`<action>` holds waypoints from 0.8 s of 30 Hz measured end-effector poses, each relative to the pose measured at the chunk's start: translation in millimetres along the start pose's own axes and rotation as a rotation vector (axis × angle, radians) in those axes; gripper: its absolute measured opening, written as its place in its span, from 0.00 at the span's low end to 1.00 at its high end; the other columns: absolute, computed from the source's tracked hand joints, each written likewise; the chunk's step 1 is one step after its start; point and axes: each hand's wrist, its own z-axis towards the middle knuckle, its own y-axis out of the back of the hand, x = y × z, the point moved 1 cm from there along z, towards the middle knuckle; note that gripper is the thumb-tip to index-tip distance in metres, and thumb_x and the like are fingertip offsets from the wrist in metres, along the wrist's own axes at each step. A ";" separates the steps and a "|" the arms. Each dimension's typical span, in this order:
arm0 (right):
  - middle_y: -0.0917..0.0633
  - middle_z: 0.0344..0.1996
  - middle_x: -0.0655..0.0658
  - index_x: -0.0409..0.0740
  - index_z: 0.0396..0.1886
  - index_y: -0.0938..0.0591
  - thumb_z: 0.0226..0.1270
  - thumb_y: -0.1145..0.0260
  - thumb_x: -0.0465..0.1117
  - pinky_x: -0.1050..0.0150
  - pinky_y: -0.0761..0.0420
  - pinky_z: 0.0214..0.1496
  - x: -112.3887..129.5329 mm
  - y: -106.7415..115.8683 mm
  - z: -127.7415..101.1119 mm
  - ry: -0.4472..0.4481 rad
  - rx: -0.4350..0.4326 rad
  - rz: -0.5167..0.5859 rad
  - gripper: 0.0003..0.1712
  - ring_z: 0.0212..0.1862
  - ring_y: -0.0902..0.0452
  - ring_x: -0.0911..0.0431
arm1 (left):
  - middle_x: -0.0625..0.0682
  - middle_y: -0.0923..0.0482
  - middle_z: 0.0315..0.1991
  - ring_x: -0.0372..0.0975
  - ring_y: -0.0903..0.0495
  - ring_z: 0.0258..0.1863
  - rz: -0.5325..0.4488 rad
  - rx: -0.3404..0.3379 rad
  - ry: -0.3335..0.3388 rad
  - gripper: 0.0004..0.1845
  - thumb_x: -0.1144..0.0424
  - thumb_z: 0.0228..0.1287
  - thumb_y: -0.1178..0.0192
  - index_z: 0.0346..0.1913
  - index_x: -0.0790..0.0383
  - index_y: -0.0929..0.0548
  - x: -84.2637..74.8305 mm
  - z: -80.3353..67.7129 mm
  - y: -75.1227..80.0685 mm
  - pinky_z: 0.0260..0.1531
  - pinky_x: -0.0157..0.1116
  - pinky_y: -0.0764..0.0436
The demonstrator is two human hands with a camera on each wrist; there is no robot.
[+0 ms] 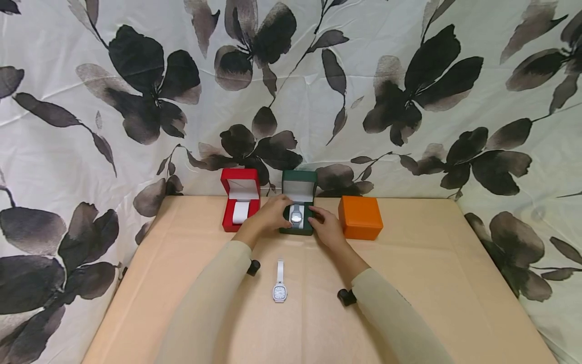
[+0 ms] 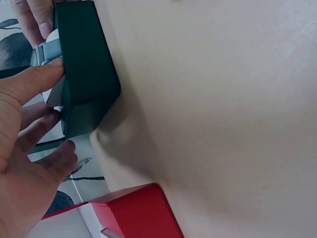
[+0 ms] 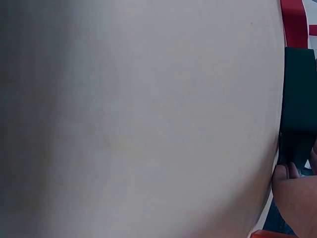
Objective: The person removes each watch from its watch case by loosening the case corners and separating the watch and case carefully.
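A green watch box [image 1: 297, 231] stands at the back middle of the table with its lid up. In it sits a silver wristwatch [image 1: 296, 216] wrapped on a pale cushion [image 2: 56, 96]. My left hand [image 1: 274, 213] pinches the watch and cushion at their left end, thumb [image 2: 47, 74] in front and fingers behind, inside the box. On the other side, my right hand [image 1: 328, 227] grips the box's right wall, its fingers reaching over the rim. A second silver watch [image 1: 279, 290] lies flat on the table nearer me, strap stretched away.
Left of the green box, an open red watch box [image 1: 229, 224] holds a white cushion [image 1: 240, 212]. A closed orange box [image 1: 361, 217] stands to the right. Behind the table [image 1: 409, 253] hangs a floral cloth [image 1: 327, 126].
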 end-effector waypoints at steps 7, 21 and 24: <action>0.21 0.68 0.38 0.48 0.69 0.21 0.75 0.34 0.41 0.49 0.27 0.74 0.4 0.9 2.7 0.033 -0.004 0.006 0.24 0.68 0.24 0.43 | 0.56 0.32 0.70 0.51 0.33 0.69 0.039 0.056 0.015 0.39 0.56 0.61 0.25 0.74 0.60 0.27 0.4 3.3 3.6 0.72 0.47 0.28; 0.19 0.65 0.38 0.48 0.68 0.19 0.74 0.33 0.41 0.49 0.25 0.73 -1.8 2.5 7.4 0.038 -0.012 -0.004 0.24 0.65 0.22 0.44 | 0.55 0.35 0.71 0.52 0.35 0.66 0.114 0.088 0.067 0.39 0.54 0.61 0.25 0.74 0.59 0.27 -7.4 7.2 5.2 0.67 0.44 0.23; 0.20 0.66 0.38 0.49 0.68 0.20 0.74 0.33 0.41 0.49 0.26 0.73 -3.5 2.9 9.0 0.036 -0.010 -0.008 0.24 0.66 0.22 0.44 | 0.55 0.35 0.70 0.51 0.34 0.65 0.118 0.090 0.068 0.38 0.55 0.60 0.25 0.73 0.59 0.25 -9.7 8.5 5.6 0.66 0.44 0.23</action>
